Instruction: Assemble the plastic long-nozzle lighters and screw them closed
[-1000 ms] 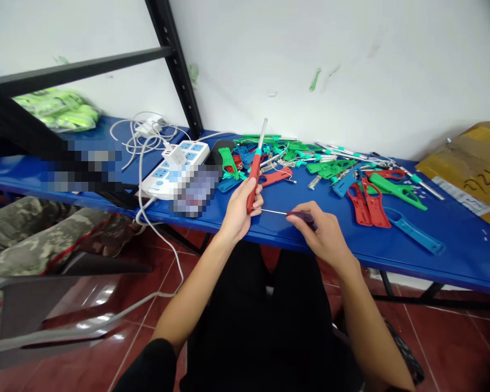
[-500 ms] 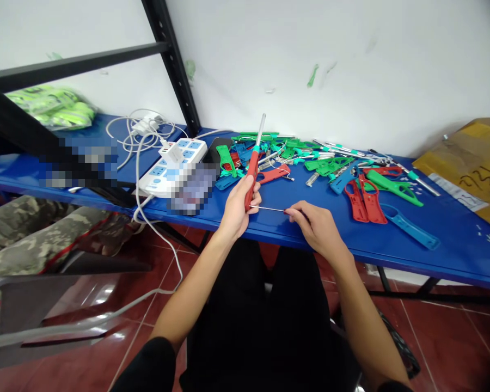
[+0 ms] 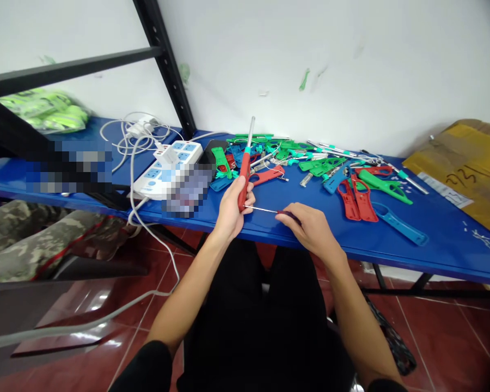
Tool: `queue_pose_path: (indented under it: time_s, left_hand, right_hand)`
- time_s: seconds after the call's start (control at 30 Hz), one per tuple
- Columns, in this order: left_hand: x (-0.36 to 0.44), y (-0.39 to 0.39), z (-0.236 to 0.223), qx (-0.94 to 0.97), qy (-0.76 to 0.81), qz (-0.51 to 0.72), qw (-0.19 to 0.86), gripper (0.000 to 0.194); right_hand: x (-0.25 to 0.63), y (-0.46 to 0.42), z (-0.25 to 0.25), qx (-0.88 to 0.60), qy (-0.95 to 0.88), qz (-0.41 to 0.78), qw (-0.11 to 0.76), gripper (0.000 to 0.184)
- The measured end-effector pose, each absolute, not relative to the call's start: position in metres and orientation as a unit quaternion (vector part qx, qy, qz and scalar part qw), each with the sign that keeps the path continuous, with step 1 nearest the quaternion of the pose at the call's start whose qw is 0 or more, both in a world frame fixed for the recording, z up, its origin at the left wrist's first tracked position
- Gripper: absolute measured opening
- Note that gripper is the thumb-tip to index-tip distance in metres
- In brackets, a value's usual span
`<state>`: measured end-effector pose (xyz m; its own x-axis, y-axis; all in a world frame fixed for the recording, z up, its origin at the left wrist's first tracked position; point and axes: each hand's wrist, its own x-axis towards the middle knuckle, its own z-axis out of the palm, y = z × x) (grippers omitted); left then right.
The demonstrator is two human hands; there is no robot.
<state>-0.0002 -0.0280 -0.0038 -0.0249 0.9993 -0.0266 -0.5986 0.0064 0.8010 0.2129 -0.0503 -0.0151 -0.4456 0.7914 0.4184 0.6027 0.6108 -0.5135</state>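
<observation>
My left hand [image 3: 231, 209] is closed round the red handle of a long lighter [image 3: 245, 166], which stands nearly upright with its metal tube pointing up and a teal collar below the tube. My right hand [image 3: 310, 231] pinches a small screwdriver [image 3: 269, 210] with a dark red grip. Its thin metal shaft lies level and its tip meets the lower part of the red handle. Both hands hover at the front edge of the blue table [image 3: 310, 228].
A heap of red, green and blue lighter shells [image 3: 330, 174] and metal tubes lies behind the hands. A white power strip [image 3: 167, 166] with cables sits to the left. A cardboard box [image 3: 465, 169] stands at the right. A black rack post [image 3: 167, 71] rises behind.
Both hands with the lighter and the screwdriver have shifted slightly left in the picture as the view moved. The grips and the tip's contact with the handle look unchanged.
</observation>
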Motion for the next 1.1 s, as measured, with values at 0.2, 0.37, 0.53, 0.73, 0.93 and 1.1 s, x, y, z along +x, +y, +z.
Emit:
queue_pose_path:
  time_s: [0.2,0.37,0.53,0.73,0.93,1.1]
  left_hand:
    - [-0.0011,-0.0282,-0.0042,0.320,0.332,0.627,0.628,0.049]
    - [-0.0013,-0.0289,-0.0048,0.335,0.329,0.622,0.626,0.050]
    - [-0.0002,-0.0296,-0.0053,0.336,0.324,0.627,0.624,0.049]
    - [0.0010,-0.0294,-0.0042,0.318,0.322,0.626,0.635,0.045]
    - [0.0039,-0.0312,-0.0023,0.328,0.316,0.630,0.629,0.051]
    - [0.0046,-0.0322,-0.0011,0.333,0.312,0.640,0.618,0.056]
  right_hand:
    - [0.2144,-0.0529,-0.0153,-0.355,-0.827,0.224,0.374,0.021]
    - [0.2159,-0.0501,-0.0179,-0.391,-0.808,0.170,0.408,0.019]
    - [0.2144,-0.0505,-0.0196,-0.422,-0.817,0.152,0.362,0.024]
    - [0.2112,-0.0472,-0.0219,-0.332,-0.813,0.205,0.431,0.014]
    - [0.2120,-0.0511,-0.0178,-0.376,-0.818,0.153,0.408,0.019]
    - [0.2128,-0.0506,-0.0203,-0.366,-0.807,0.203,0.416,0.026]
